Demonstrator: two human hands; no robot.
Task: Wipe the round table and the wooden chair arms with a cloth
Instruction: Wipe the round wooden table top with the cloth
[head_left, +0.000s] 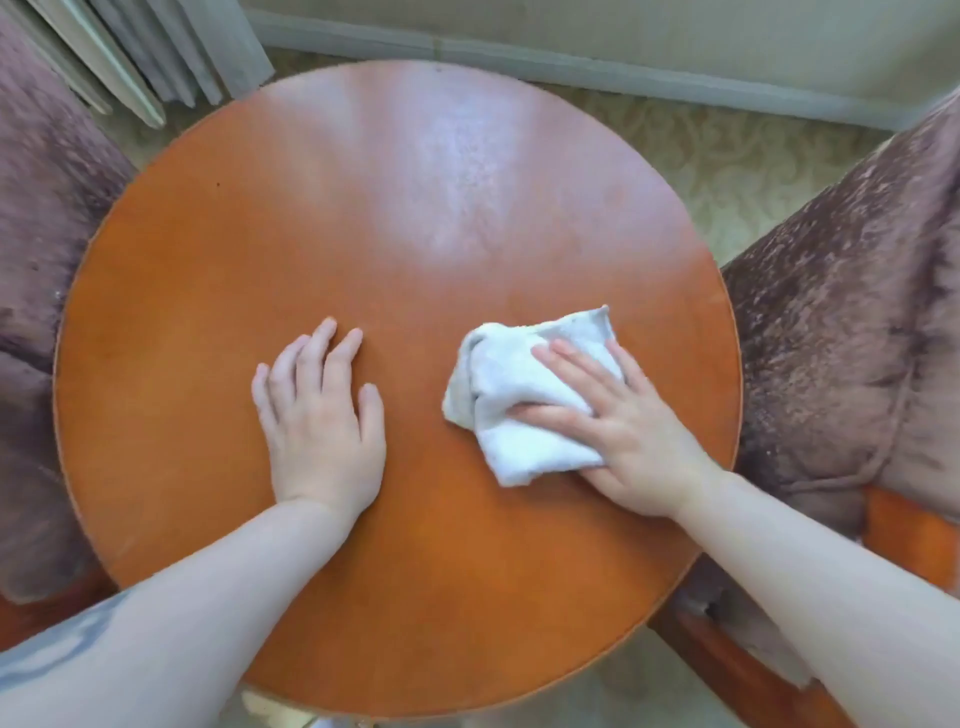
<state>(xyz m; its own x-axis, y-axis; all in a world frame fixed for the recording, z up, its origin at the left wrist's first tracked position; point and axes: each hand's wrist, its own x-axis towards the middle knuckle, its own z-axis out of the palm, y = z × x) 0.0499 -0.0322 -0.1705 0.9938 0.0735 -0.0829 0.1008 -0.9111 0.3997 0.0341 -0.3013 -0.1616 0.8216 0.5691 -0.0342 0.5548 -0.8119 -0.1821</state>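
Hidden: the table's (218, 249) legs are under its top, so they cannot be seen. Part of the cloth (514, 410) is under the right hand (631, 441).
Cut off: both arms run out of the picture at the bottom. The two chairs go past the left and right edges.
Hard to see: the whole view is a bit blurry. A grey mark on the left forearm is too smeared to make out.
Table: round, flat, smooth orange-brown wood with a thin pale rim. A big pale shine sits on the far half.
Cloth: white, soft and fuzzy like a towel, bunched into a lump with folds. It lies on the table, on the near right part.
Right hand: flat on the cloth, fingers spread, pressing it down. The thumb lies along the near side of the cloth.
Left hand (319, 415): open and flat on the bare wood, fingers a little apart, holding nothing. It is left of the cloth and not touching it.
Right chair (841, 332): fuzzy purple-brown cushion, just beside the table. An orange wood arm (898, 530) shows near the right forearm.
Left chair (47, 218): same fuzzy cloth, tucked by the table's left edge.
Floor: pale carpet (691, 150) with a curly pattern.
Back: grey curtain (156, 52) folds at the top left.
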